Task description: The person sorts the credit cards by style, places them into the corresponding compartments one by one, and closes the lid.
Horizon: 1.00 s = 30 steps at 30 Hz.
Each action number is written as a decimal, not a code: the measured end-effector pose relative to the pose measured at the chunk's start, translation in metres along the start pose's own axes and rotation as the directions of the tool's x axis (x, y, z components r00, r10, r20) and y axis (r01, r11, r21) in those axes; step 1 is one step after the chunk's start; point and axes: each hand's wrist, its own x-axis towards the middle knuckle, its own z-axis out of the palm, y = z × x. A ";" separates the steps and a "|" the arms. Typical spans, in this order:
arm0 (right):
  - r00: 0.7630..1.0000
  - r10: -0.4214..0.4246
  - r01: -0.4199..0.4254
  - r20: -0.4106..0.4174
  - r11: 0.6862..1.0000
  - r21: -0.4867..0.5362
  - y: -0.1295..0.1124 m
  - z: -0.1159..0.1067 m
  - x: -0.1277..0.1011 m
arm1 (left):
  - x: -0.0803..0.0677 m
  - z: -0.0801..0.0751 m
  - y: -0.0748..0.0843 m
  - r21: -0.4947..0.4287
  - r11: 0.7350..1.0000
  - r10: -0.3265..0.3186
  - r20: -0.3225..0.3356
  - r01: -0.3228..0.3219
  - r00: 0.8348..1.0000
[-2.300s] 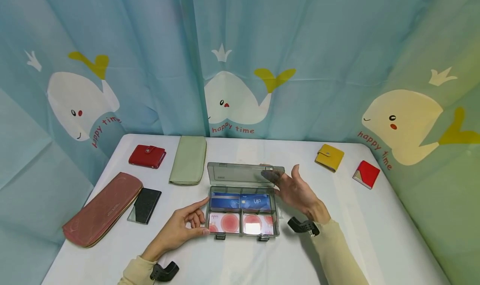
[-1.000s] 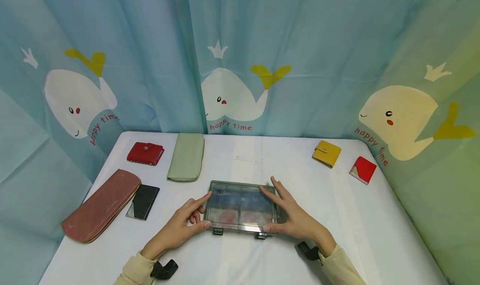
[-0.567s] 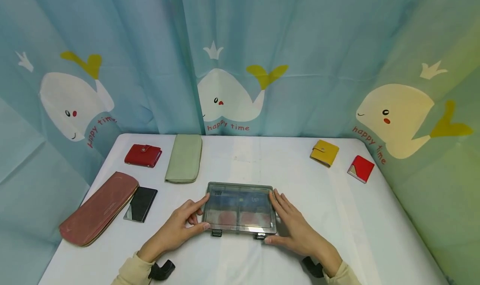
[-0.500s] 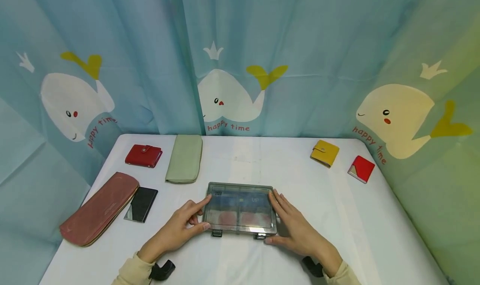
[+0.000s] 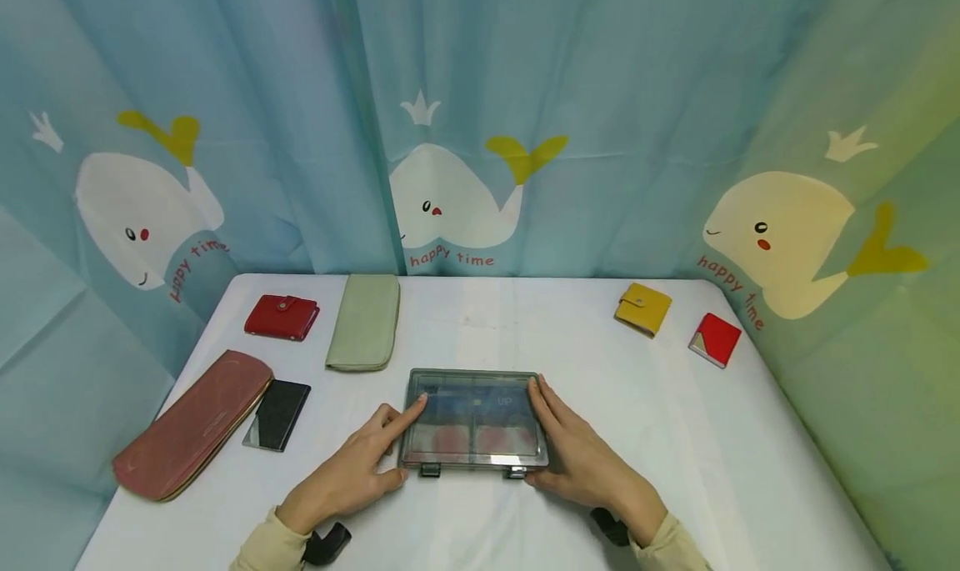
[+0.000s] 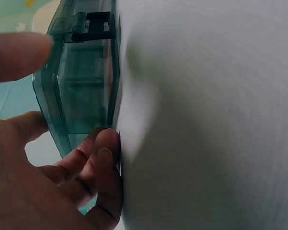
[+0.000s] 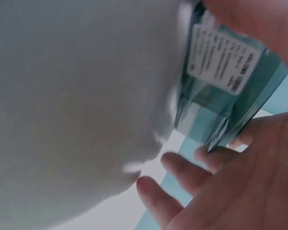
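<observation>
A smoky clear plastic compartment box (image 5: 474, 421) lies on the white table with its lid down. Blue and pink-white cards show dimly through the lid. My left hand (image 5: 347, 481) is at the box's left side, its index finger extended onto the lid and its thumb by the front left corner. In the left wrist view, the other fingers (image 6: 107, 167) bend against the box's lower edge. Along the right side, my right hand (image 5: 588, 458) touches the lid's edge with straight fingers, its thumb beside the front right latch (image 5: 516, 473). A printed label (image 7: 223, 58) shows on the box's side.
On the left lie a long brown-pink wallet (image 5: 193, 425), a black card-like item (image 5: 279, 414), a red snap wallet (image 5: 281, 317) and a pale green wallet (image 5: 363, 321). Back right are a yellow wallet (image 5: 642, 308) and a small red case (image 5: 715, 339). A whale-print curtain (image 5: 615, 137) hangs behind.
The right hand has lowered the raised lid onto the box and moved to its right side. The left index finger has shifted from the box's edge onto the lid.
</observation>
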 end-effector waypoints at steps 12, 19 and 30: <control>0.999 -0.037 0.035 -0.014 0.992 -0.119 0.000 0.001 0.010 | 0.006 0.008 -0.004 0.017 0.999 0.032 -0.129 -0.030 0.991; 1.000 -0.020 0.019 -0.005 0.988 -0.153 -0.002 0.001 0.015 | 0.008 0.009 -0.005 0.006 1.000 0.030 -0.145 -0.029 0.989; 1.000 -0.014 0.010 -0.021 0.982 -0.191 -0.004 0.001 0.015 | 0.008 0.011 -0.005 0.007 1.000 0.029 -0.176 -0.028 0.984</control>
